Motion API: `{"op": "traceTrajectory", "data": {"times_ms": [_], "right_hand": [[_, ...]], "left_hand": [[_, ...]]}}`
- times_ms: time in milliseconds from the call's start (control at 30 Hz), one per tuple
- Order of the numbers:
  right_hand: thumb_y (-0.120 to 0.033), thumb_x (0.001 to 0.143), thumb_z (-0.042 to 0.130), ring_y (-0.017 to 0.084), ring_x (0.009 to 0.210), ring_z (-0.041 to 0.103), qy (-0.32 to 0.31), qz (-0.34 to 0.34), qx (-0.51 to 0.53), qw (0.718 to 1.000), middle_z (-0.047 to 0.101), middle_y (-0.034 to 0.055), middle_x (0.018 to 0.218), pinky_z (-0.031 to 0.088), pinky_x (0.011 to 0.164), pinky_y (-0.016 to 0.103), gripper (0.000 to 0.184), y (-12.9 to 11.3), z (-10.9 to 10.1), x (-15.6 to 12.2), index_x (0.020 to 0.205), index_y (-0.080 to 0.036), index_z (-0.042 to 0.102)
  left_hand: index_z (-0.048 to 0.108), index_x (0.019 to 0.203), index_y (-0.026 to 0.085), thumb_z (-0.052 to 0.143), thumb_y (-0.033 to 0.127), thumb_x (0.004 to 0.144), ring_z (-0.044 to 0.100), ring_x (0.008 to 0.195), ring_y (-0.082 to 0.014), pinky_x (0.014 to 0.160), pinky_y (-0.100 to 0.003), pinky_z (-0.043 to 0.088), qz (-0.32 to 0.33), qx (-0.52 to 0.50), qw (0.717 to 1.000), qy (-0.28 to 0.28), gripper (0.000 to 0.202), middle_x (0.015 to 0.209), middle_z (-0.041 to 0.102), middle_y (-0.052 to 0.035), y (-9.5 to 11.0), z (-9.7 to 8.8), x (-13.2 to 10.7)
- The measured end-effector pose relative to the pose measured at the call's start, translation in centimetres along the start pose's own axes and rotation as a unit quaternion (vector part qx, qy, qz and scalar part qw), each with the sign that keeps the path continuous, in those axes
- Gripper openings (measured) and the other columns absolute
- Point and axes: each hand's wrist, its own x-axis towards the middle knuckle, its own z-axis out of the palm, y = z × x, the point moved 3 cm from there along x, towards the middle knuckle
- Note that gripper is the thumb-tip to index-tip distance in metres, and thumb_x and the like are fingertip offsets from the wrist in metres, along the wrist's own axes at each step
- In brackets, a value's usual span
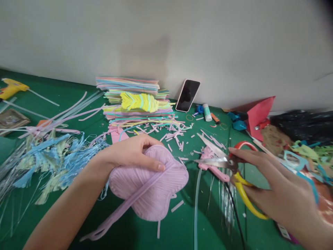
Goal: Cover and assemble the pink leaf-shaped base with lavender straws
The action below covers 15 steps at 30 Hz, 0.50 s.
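My left hand (135, 152) clasps a lilac wrapped piece (158, 194); beyond it rightward, my right hand (282, 184) grips scissors (231, 163), blades (215, 161) parted.

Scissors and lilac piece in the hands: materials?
Scissors: blades look like metal, grey and shiny; handles probably smooth plastic, given their bright, even red and yellow.
Lilac piece: seemingly fuzzy pipe-cleaner stems or soft yarn, matte, judging by its ridged parallel strands; exact fibre unclear.
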Motion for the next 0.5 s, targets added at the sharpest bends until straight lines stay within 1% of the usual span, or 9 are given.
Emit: {"op": "traceTrajectory", "data": {"times_ms": [67,100,167,233,267,333,433,500], "right_hand": [[-0.019,0.091,0.051,0.014,0.082,0.068,0.029,-0.103,-0.054,0.993,0.072,0.0048,0.095,0.049,0.071,0.025,0.028,-0.1,-1.5,0.8,0.117,-0.028,0.057],[-0.023,0.094,0.048,0.014,0.075,0.067,0.027,-0.138,-0.07,0.988,0.073,0.0035,0.092,0.048,0.066,0.026,0.024,-0.2,-1.8,1.0,0.115,-0.027,0.058],[-0.027,0.098,0.039,0.013,0.062,0.065,0.008,-0.175,-0.087,0.981,0.074,0.0011,0.086,0.045,0.055,0.028,0.023,-0.3,-1.7,1.1,0.11,-0.026,0.059],[-0.026,0.1,0.034,0.012,0.054,0.063,-0.006,-0.186,-0.097,0.978,0.074,0.0002,0.082,0.042,0.048,0.029,0.024,-0.4,-1.2,1.2,0.108,-0.023,0.057],[-0.025,0.1,0.033,0.012,0.051,0.062,-0.003,-0.189,-0.101,0.977,0.074,0.0001,0.079,0.041,0.046,0.028,0.024,-0.6,-1.0,1.2,0.107,-0.022,0.056],[-0.024,0.1,0.033,0.012,0.049,0.063,0.002,-0.191,-0.097,0.977,0.074,0.0004,0.078,0.043,0.046,0.026,0.022,-0.9,-0.5,1.3,0.104,-0.021,0.054],[-0.028,0.099,0.028,0.011,0.046,0.062,-0.015,-0.146,-0.06,0.987,0.073,-0.0006,0.074,0.046,0.045,0.023,0.025,-1.0,-0.1,1.6,0.099,-0.022,0.052],[-0.036,0.099,0.029,0.011,0.046,0.061,-0.048,-0.105,-0.029,0.993,0.07,-0.0014,0.072,0.045,0.043,0.022,0.027,-0.9,0.1,1.6,0.102,-0.022,0.052]], "left_hand": [[0.074,0.087,0.02,0.077,0.04,0.068,0.068,0.08,-0.0187,0.068,-0.022,0.05,-0.008,0.005,1.0,-0.001,0.027,0.085,0.074,0.001,0.0,0.3,0.2],[0.074,0.088,0.02,0.076,0.04,0.069,0.068,0.081,-0.0188,0.067,-0.023,0.05,-0.013,0.011,1.0,0.005,0.028,0.086,0.074,0.001,0.1,0.3,0.2],[0.073,0.09,0.02,0.075,0.041,0.07,0.068,0.082,-0.019,0.067,-0.023,0.049,-0.027,0.026,0.999,0.015,0.028,0.087,0.074,0.001,0.2,0.4,0.1],[0.073,0.092,0.021,0.074,0.041,0.072,0.068,0.083,-0.0191,0.068,-0.023,0.049,-0.036,0.036,0.998,0.021,0.029,0.089,0.074,0.0013,0.3,0.4,-0.2],[0.073,0.093,0.021,0.075,0.041,0.072,0.068,0.085,-0.0191,0.069,-0.023,0.049,-0.036,0.036,0.999,0.019,0.029,0.09,0.074,0.0015,0.3,0.4,-0.2],[0.073,0.094,0.021,0.075,0.04,0.072,0.068,0.088,-0.0187,0.072,-0.022,0.05,-0.028,0.027,0.999,0.011,0.029,0.093,0.074,0.0018,0.3,0.4,-0.3],[0.073,0.093,0.021,0.076,0.038,0.072,0.068,0.09,-0.0186,0.075,-0.022,0.05,-0.008,0.001,1.0,-0.019,0.028,0.096,0.074,0.001,-0.1,0.4,-0.1],[0.073,0.092,0.019,0.077,0.038,0.071,0.068,0.089,-0.0187,0.075,-0.022,0.05,0.008,-0.016,0.999,-0.045,0.029,0.095,0.074,-0.0003,-0.5,0.4,0.2]]}}
